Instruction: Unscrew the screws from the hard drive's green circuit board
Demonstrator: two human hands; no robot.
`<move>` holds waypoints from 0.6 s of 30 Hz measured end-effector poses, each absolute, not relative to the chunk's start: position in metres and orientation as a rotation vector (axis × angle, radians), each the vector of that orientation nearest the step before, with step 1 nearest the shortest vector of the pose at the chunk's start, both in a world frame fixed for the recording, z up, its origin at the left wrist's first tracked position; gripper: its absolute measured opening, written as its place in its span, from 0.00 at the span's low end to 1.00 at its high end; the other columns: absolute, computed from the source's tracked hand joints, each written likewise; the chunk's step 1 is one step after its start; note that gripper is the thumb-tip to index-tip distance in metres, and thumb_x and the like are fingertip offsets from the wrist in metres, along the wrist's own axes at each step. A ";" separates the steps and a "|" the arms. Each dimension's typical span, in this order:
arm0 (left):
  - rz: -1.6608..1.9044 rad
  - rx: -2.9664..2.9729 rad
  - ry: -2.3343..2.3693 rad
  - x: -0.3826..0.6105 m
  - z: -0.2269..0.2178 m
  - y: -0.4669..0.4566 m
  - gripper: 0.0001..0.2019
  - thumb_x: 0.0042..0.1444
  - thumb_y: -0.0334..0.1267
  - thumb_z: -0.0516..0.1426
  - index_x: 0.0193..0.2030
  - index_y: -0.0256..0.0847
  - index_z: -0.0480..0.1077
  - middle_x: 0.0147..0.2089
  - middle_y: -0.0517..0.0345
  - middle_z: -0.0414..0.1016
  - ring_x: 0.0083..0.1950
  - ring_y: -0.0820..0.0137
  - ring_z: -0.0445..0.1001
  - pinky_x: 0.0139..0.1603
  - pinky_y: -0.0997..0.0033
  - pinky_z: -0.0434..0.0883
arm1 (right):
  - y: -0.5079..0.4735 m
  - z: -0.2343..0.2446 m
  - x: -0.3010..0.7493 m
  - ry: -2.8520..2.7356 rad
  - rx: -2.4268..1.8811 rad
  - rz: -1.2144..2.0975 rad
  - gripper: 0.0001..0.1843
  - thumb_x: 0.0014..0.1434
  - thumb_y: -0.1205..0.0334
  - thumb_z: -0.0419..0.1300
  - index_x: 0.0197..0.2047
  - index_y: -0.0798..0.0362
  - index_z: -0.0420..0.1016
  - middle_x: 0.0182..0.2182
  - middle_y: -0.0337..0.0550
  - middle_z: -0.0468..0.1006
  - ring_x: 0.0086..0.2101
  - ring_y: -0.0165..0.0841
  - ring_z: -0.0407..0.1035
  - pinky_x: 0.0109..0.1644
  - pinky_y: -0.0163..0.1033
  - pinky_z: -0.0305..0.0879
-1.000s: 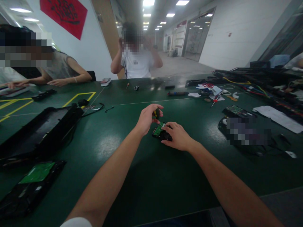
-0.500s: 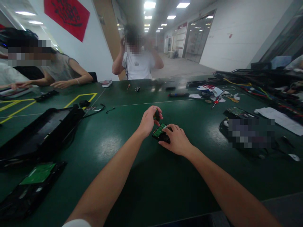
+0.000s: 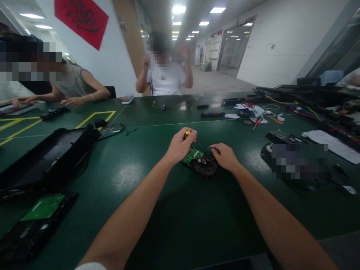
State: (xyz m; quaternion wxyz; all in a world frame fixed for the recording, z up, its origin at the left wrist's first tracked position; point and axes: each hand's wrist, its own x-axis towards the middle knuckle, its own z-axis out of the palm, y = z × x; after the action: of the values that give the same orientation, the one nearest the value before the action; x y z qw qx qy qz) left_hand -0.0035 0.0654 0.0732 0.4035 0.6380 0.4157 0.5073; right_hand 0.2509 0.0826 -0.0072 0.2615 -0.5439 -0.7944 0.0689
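Note:
A hard drive (image 3: pixel 206 168) with a green circuit board (image 3: pixel 196 153) lies flat on the green table, between my hands. My left hand (image 3: pixel 181 144) is closed around a screwdriver (image 3: pixel 187 133), whose yellow-and-black handle end shows above the fingers; its tip is hidden. At the drive's far right corner, my right hand (image 3: pixel 226 155) is pinched shut with a small dark thing (image 3: pixel 215 149) at its fingertips, too small to make out.
A long black housing (image 3: pixel 53 157) and another board-bearing black unit (image 3: pixel 42 213) lie at left. Wires and black parts (image 3: pixel 306 101) crowd the right, near a red screwdriver (image 3: pixel 257 123) and white paper (image 3: pixel 332 140). A person in white (image 3: pixel 164 78) sits opposite; others sit left.
My right hand has moved right off the middle of the hard drive to its corner, uncovering the drive. The left hand has turned, so the yellow handle end shows.

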 end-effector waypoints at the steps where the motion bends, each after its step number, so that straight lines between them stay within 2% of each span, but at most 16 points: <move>1: 1.292 1.648 1.077 -0.003 0.074 0.065 0.15 0.68 0.51 0.58 0.46 0.42 0.75 0.40 0.55 0.77 0.34 0.71 0.74 0.29 0.74 0.71 | 0.084 -0.008 0.252 -2.160 -1.460 0.201 0.16 0.72 0.64 0.54 0.55 0.51 0.82 0.49 0.48 0.83 0.50 0.40 0.76 0.58 0.46 0.70; 5: 1.351 1.770 1.138 -0.003 0.075 0.066 0.13 0.68 0.48 0.59 0.47 0.42 0.77 0.46 0.52 0.77 0.38 0.71 0.73 0.34 0.74 0.71 | 0.086 -0.008 0.251 -2.168 -1.528 0.228 0.17 0.72 0.64 0.55 0.57 0.53 0.82 0.49 0.50 0.83 0.48 0.39 0.75 0.56 0.41 0.68; 10: 1.346 1.659 1.094 -0.006 0.075 0.068 0.14 0.67 0.49 0.60 0.48 0.41 0.74 0.39 0.57 0.72 0.35 0.72 0.70 0.30 0.76 0.70 | 0.089 -0.006 0.252 -2.184 -1.594 0.242 0.16 0.71 0.65 0.57 0.56 0.51 0.84 0.46 0.49 0.81 0.47 0.38 0.75 0.54 0.40 0.67; 18: 1.332 1.614 1.005 -0.011 0.076 0.071 0.15 0.63 0.48 0.64 0.48 0.40 0.72 0.42 0.55 0.75 0.39 0.70 0.73 0.30 0.76 0.74 | 0.090 -0.004 0.253 -2.152 -1.661 0.247 0.11 0.69 0.65 0.61 0.49 0.51 0.85 0.43 0.46 0.82 0.40 0.35 0.74 0.49 0.39 0.67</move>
State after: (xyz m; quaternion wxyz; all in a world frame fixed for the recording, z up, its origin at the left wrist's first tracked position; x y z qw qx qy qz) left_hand -0.0110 0.0713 0.0758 0.3986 0.6376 0.3971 0.5262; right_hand 0.2530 0.0901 -0.0039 0.2046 -0.5957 -0.7716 0.0886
